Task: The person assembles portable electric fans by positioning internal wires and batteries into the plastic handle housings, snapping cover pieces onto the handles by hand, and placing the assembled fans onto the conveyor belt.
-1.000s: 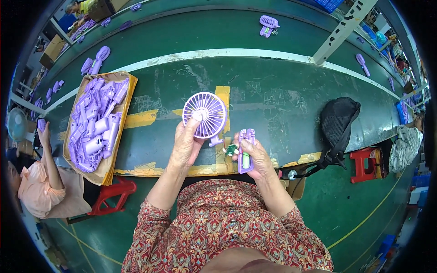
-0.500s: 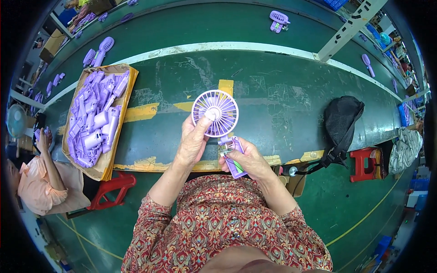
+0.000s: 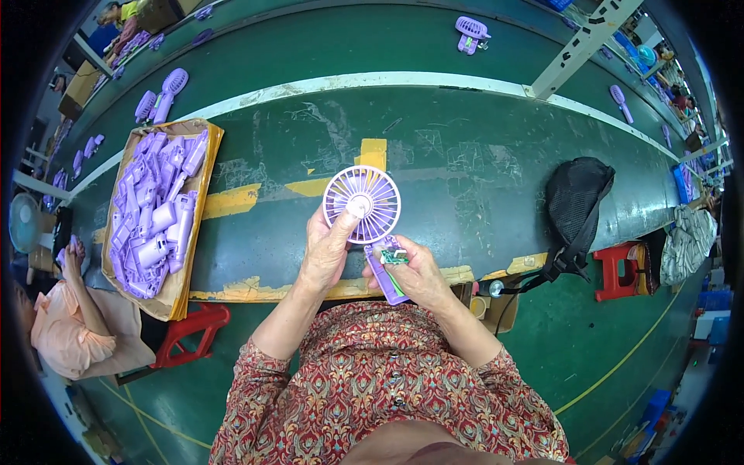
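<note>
A purple handheld fan (image 3: 380, 194) hangs above the table's front edge, its round grille tilted up and its handle pointing toward me. My left hand (image 3: 328, 246) grips the grille, thumb pressed near the hub. At the open handle, my right hand (image 3: 418, 273) is closed around a small green circuit board (image 3: 394, 256), its fingers bent by the handle's upper end. Inside the handle (image 3: 390, 287) a bright green strip shows. How far the right fingers also hold the handle is hidden.
On the left a cardboard tray (image 3: 203, 174) holds many purple plastic shells. A black mesh bag (image 3: 581, 194) lies at the right. Beyond the white rail (image 3: 418, 80), purple fans lie on a green belt. A co-worker (image 3: 70, 325) sits at the left by a red stool (image 3: 194, 333).
The circuit board has come up out of the handle and now stands in my right fingers. The fan has shifted slightly down and left in view.
</note>
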`<act>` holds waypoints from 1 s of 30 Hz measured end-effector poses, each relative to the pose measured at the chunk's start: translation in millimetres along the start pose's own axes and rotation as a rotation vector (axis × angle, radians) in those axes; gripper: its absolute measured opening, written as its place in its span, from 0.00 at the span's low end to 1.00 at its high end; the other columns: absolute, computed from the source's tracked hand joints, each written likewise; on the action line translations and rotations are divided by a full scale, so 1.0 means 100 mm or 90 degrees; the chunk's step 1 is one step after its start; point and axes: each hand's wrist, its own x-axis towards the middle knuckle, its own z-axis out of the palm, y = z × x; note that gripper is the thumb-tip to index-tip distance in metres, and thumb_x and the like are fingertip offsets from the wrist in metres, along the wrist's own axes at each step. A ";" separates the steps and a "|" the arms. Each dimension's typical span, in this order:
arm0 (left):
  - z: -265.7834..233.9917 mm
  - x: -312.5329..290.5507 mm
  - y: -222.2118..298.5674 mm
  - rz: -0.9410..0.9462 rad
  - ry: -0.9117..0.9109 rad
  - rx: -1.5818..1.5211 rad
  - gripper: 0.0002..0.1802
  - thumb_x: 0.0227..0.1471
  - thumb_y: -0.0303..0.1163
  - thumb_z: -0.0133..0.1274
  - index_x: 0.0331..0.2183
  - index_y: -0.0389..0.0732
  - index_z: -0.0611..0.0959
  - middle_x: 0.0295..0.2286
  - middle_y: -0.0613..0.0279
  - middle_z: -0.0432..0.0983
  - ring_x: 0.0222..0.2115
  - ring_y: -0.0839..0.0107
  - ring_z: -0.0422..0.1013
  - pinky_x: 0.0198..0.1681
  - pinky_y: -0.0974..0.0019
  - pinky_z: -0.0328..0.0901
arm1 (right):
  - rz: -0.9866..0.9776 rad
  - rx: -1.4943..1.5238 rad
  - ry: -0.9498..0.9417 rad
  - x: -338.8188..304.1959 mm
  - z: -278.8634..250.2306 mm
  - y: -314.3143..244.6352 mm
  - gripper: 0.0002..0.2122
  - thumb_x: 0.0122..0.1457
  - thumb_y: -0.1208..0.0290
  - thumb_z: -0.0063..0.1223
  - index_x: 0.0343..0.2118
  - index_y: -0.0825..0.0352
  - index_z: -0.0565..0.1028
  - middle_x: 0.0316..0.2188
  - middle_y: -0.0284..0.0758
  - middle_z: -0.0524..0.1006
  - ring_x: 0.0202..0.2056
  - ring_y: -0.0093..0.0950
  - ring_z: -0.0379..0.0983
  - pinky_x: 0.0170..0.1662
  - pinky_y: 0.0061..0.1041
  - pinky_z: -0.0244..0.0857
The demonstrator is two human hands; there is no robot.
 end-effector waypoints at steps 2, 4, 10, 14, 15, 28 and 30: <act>-0.02 0.01 -0.03 0.009 0.016 0.003 0.22 0.50 0.35 0.54 0.45 0.33 0.71 0.40 0.60 0.71 0.39 0.75 0.69 0.43 0.68 0.65 | -0.027 -0.038 0.028 -0.01 0.03 -0.03 0.08 0.57 0.78 0.41 0.39 0.70 0.68 0.28 0.38 0.76 0.27 0.23 0.75 0.31 0.21 0.72; 0.02 0.02 -0.02 -0.009 0.002 -0.001 0.21 0.51 0.33 0.53 0.45 0.33 0.71 0.39 0.61 0.72 0.38 0.75 0.69 0.43 0.69 0.64 | -0.024 -0.077 0.027 -0.02 -0.01 -0.10 0.08 0.57 0.77 0.41 0.39 0.69 0.69 0.27 0.36 0.76 0.28 0.22 0.74 0.32 0.21 0.71; 0.03 0.03 0.09 0.409 0.071 0.740 0.25 0.45 0.23 0.53 0.47 0.31 0.67 0.38 0.49 0.68 0.40 0.57 0.67 0.46 0.60 0.61 | -0.022 -0.010 0.077 0.23 -0.17 0.19 0.07 0.58 0.74 0.42 0.37 0.70 0.68 0.22 0.35 0.74 0.21 0.22 0.73 0.25 0.21 0.69; 0.23 -0.13 0.08 0.335 -0.113 0.735 0.15 0.40 0.21 0.56 0.36 0.34 0.76 0.31 0.53 0.72 0.33 0.60 0.70 0.38 0.63 0.65 | -0.035 -0.091 0.128 0.25 -0.23 0.18 0.09 0.59 0.72 0.38 0.36 0.70 0.69 0.21 0.35 0.74 0.21 0.24 0.74 0.24 0.23 0.68; 0.22 -0.10 0.04 0.359 -0.140 0.757 0.13 0.41 0.21 0.55 0.34 0.34 0.77 0.29 0.54 0.73 0.30 0.62 0.71 0.36 0.64 0.65 | -0.050 -0.104 0.137 0.28 -0.26 0.23 0.09 0.58 0.72 0.37 0.35 0.71 0.69 0.21 0.35 0.74 0.21 0.24 0.74 0.24 0.24 0.68; 0.20 0.03 0.02 0.370 -0.184 0.872 0.06 0.43 0.21 0.52 0.29 0.35 0.78 0.23 0.49 0.74 0.24 0.52 0.72 0.27 0.56 0.65 | 0.051 -0.056 0.102 0.34 -0.36 0.17 0.11 0.62 0.66 0.38 0.37 0.71 0.67 0.25 0.36 0.75 0.23 0.23 0.74 0.24 0.21 0.69; 0.18 -0.01 0.04 0.368 -0.178 0.881 0.06 0.43 0.20 0.51 0.29 0.35 0.78 0.23 0.48 0.74 0.23 0.51 0.72 0.27 0.55 0.65 | 0.047 -0.040 0.105 0.39 -0.36 0.24 0.11 0.62 0.66 0.38 0.36 0.71 0.67 0.25 0.36 0.75 0.23 0.23 0.74 0.24 0.20 0.69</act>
